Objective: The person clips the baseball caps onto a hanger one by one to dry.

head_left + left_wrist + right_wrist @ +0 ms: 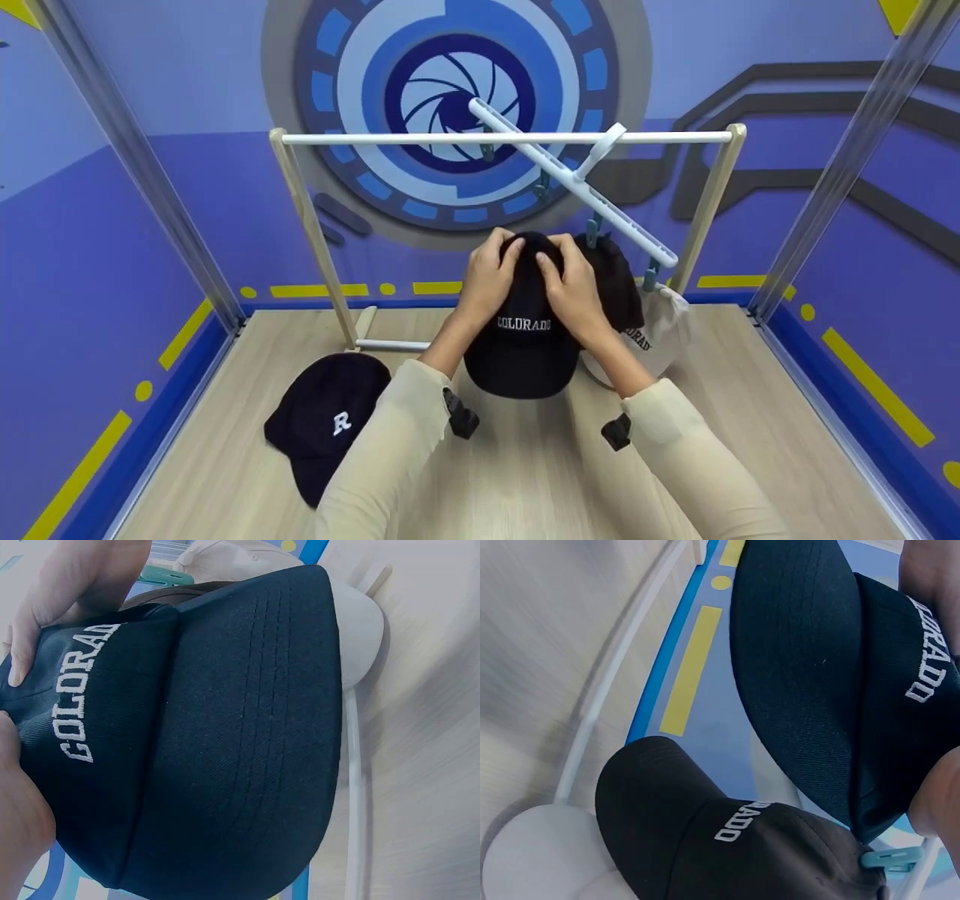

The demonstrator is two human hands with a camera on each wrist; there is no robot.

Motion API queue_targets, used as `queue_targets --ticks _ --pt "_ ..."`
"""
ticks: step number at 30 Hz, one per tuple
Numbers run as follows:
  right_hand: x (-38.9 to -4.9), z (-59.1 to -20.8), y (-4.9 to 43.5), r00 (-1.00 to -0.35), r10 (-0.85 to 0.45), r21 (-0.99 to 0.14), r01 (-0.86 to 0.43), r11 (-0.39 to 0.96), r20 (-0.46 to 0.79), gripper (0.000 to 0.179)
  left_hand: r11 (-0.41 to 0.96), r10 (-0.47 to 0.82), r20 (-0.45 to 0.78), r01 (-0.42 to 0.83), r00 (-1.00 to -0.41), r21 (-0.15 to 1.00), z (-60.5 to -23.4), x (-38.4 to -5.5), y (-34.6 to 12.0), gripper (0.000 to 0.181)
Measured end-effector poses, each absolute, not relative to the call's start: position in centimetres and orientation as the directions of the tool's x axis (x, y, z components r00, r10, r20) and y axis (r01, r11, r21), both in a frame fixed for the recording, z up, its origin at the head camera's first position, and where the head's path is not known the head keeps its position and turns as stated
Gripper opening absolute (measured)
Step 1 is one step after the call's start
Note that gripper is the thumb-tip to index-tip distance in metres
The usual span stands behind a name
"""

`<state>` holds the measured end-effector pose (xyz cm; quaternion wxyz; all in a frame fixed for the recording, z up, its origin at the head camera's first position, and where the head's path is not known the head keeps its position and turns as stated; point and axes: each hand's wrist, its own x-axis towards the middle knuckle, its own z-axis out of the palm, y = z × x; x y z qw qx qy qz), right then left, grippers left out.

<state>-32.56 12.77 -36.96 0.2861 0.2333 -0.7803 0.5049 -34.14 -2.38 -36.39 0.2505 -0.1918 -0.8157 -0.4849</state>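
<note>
Both hands hold a black baseball cap (525, 360) lettered COLORADO in front of the rack, brim hanging down toward me. My left hand (487, 274) grips the left side of its crown, thumb on the front. On the other side my right hand (574, 289) grips the crown in the same way. A white clip hanger (555, 169) hangs slantwise from the rack's rail. Its green clips carry a dark cap (727, 840) and a light beige cap (660, 322) to the right of the held one. The held cap's back is hidden.
The rack has a white rail (375, 139) on wooden legs and a lower white bar (394, 346). A navy cap (330, 412) with a white R lies on the wooden table (202, 450) at the left, beside my left sleeve. Blue printed walls enclose the table.
</note>
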Motion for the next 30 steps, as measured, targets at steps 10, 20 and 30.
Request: queue_targets --ticks 10,20,30 --pt "-33.1 -36.4 13.1 -0.722 -0.039 -0.626 -0.624 0.468 0.69 0.017 0.475 0.083 0.562 0.528 -0.823 0.704 -35.6 -35.1 -1.5 0.021" --pt "-33.6 -37.3 13.7 -0.729 0.065 -0.681 -0.599 0.421 0.681 0.015 0.433 0.109 0.523 0.514 -0.845 0.74 -34.2 -35.8 -0.4 0.017" --pt "-33.6 -37.4 13.7 -0.696 0.109 -0.66 -0.602 0.449 0.709 0.013 0.409 0.051 0.473 0.45 -0.88 0.794 -31.9 -36.7 1.3 0.043"
